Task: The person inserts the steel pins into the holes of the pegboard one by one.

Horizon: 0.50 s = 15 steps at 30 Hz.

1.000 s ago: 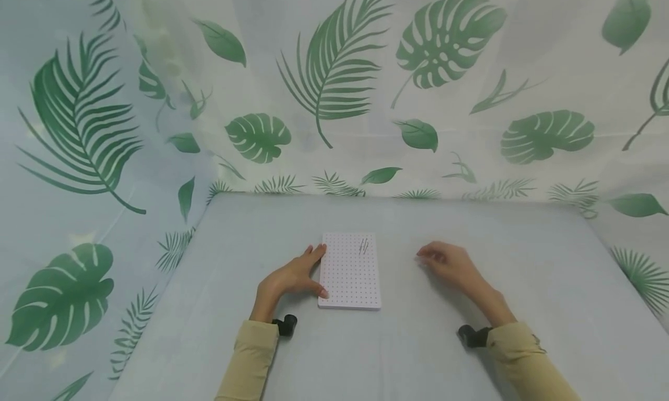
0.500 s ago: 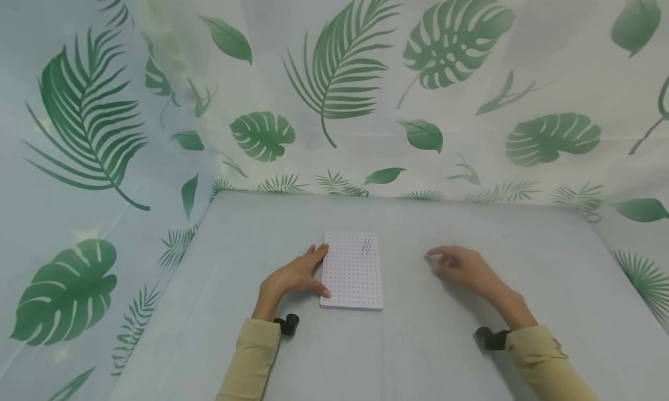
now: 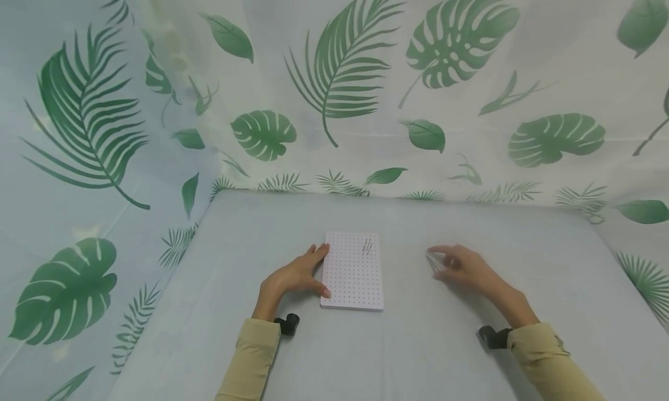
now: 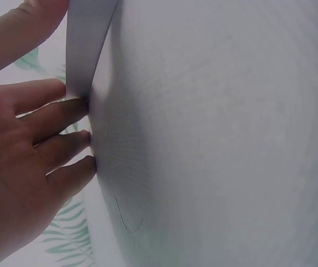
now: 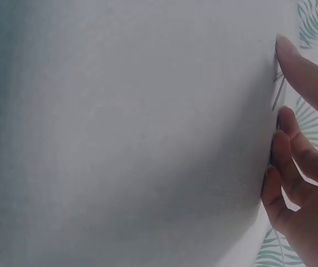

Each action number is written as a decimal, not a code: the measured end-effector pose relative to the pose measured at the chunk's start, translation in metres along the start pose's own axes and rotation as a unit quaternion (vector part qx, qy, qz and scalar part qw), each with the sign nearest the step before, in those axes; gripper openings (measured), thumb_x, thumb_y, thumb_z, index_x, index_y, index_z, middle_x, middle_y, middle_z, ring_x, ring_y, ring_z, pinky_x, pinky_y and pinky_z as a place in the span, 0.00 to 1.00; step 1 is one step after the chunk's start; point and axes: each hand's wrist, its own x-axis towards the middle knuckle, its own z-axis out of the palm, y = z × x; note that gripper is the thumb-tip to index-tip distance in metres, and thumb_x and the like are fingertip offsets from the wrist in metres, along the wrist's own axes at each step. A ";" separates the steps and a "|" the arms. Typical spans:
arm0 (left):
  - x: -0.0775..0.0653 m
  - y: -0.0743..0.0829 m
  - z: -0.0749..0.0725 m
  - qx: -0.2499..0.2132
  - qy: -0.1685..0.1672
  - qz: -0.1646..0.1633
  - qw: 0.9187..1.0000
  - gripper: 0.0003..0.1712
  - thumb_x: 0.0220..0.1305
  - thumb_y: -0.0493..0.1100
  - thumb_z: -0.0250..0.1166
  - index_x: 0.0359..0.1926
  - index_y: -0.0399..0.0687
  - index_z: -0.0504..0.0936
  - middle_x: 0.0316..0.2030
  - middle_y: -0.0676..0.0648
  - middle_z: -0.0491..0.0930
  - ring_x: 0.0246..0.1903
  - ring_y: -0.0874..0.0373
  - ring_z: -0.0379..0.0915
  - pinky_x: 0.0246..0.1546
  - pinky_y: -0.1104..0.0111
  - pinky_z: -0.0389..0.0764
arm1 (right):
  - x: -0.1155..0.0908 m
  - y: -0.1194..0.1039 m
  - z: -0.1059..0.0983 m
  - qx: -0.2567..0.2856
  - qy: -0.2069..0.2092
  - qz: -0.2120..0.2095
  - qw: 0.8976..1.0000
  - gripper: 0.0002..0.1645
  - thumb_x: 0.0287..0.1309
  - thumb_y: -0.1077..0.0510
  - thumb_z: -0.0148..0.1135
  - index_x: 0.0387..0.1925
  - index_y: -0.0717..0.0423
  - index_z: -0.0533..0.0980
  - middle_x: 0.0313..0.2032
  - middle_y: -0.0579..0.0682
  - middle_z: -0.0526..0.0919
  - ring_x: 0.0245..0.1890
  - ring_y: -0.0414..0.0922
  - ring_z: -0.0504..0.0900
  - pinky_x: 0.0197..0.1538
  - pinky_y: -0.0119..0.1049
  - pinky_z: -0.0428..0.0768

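A white board (image 3: pixel 351 279) with a grid of small dots or holes lies in the middle of the table. Several thin metal pins (image 3: pixel 367 247) lie near its far right corner. My left hand (image 3: pixel 290 276) rests along the board's left edge, thumb on the near corner and fingers extended toward the far end. In the left wrist view those fingers touch the table beside the board's side (image 4: pixel 89 44). My right hand (image 3: pixel 465 267) is on the table to the right, thumb and index finger apart. Between their tips, thin metal pins (image 5: pixel 279 94) show in the right wrist view.
A pale grey cloth covers the table (image 3: pixel 397 360). Leaf-printed curtains (image 3: pixel 345 151) hang behind and at both sides. A black wrist device (image 3: pixel 287 325) sits at each sleeve cuff. A thin hair-like strand (image 4: pixel 126 225) shows in the left wrist view.
My right hand has shifted slightly right, and its thumb and index finger have spread apart, showing the pins between them. My left hand and the board stay together, while the whole view shifts a little.
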 end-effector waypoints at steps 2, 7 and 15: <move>0.001 0.001 0.000 0.001 -0.001 0.001 1.000 0.65 0.49 0.46 0.83 0.82 0.47 0.53 0.82 0.39 0.46 0.82 0.43 0.39 0.79 0.45 0.51 | 0.000 0.000 0.001 -0.001 0.000 -0.003 1.000 0.34 0.52 0.55 0.77 0.61 0.59 0.79 0.40 0.56 0.83 0.40 0.53 0.81 0.45 0.53 0.82; 0.001 0.001 0.000 0.002 -0.003 -0.001 1.000 0.65 0.49 0.46 0.83 0.82 0.47 0.52 0.82 0.39 0.46 0.82 0.43 0.39 0.79 0.45 0.51 | -0.001 0.000 0.002 -0.001 0.002 -0.015 1.000 0.33 0.52 0.55 0.78 0.59 0.60 0.79 0.37 0.55 0.82 0.39 0.52 0.81 0.44 0.52 0.82; 0.001 -0.001 0.000 -0.002 -0.002 -0.004 1.000 0.66 0.49 0.46 0.83 0.82 0.47 0.52 0.82 0.38 0.46 0.82 0.42 0.39 0.78 0.44 0.51 | 0.001 0.002 0.003 0.004 0.013 -0.027 1.000 0.31 0.51 0.57 0.78 0.56 0.60 0.78 0.41 0.57 0.83 0.41 0.53 0.82 0.46 0.53 0.82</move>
